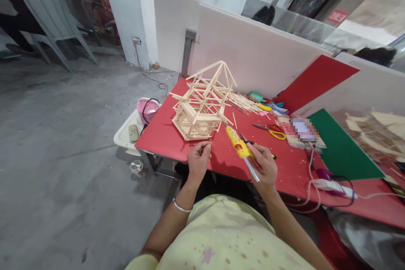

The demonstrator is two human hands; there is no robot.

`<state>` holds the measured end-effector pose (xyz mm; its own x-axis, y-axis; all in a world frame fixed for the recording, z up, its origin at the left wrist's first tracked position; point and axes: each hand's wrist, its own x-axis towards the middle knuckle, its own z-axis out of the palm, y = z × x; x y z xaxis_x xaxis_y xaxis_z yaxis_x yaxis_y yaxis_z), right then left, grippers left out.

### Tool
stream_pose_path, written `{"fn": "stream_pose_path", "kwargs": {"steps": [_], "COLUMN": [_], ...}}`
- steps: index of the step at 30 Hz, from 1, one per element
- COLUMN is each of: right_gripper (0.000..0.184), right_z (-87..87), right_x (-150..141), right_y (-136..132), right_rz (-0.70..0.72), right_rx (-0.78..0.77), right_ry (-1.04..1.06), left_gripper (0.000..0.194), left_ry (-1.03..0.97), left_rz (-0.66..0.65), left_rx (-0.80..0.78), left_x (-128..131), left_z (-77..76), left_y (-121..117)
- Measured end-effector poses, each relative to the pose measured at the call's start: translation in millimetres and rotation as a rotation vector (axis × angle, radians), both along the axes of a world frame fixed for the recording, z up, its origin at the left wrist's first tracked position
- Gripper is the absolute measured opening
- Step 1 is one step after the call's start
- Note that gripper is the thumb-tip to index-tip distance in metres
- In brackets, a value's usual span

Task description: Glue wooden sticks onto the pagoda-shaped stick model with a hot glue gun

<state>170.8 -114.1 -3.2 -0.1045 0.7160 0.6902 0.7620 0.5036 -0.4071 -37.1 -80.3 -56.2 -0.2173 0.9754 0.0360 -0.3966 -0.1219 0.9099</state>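
One red table (pixel 155 135) bears one wooden-stick model house (pixel 200 117), near its left end. Beside the table, one white tub (pixel 124 133) contains one pink container (pixel 148 109) and one beige object (pixel 133 133). The left hand (pixel 198 161), just before the model, presses thumb and forefinger together; whether they pinch anything, I cannot tell. The right hand (pixel 265 165) has its fingers wrapped around one yellow glue gun (pixel 234 139), loaded with one clear glue stick (pixel 252 169).

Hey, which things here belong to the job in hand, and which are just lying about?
Likely part of the job:
yellow glue gun, in the right hand
wooden stick model
loose sticks
scissors, perhaps

Apparently just lying about:
phone
pink bucket
green board
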Motion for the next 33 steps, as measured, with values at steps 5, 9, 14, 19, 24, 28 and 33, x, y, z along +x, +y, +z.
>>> {"fn": "stream_pose_path", "kwargs": {"steps": [5, 9, 14, 19, 24, 28, 33], "right_gripper": [0.047, 0.047, 0.036, 0.036, 0.044, 0.038, 0.035], "right_z": [2.6, 2.0, -11.1, -19.3, -3.0, 11.6, 14.4], "right_x": [-3, -1, 11, 22, 19, 17, 34], "right_y": [5, 4, 4, 43, 93, 94, 81], "right_rz": [0.011, 0.03, -0.075, -0.246, -0.165, -0.044, 0.059], "right_rx": [0.03, 0.012, -0.101, -0.167, -0.181, -0.212, -0.224], "right_ry": [-0.014, -0.027, 0.042, 0.395, 0.452, 0.39, 0.368], "left_gripper": [0.028, 0.028, 0.031, 0.034, 0.035, 0.035, 0.034], "left_ry": [-0.007, -0.015, -0.006, 0.06, 0.127, 0.163, 0.221], "left_rz": [-0.005, -0.008, 0.022, -0.006, -0.033, -0.026, 0.025], "left_rx": [-0.005, -0.008, -0.03, -0.08, -0.096, -0.104, -0.126], "left_x": [2, 1, -5, -1, 17, 26, 32], "left_z": [-0.6, -1.6, -1.1, 3.5, 2.6, -4.6, -7.7], "left_y": [0, 0, 1, 4, 3, 2, 2]}}
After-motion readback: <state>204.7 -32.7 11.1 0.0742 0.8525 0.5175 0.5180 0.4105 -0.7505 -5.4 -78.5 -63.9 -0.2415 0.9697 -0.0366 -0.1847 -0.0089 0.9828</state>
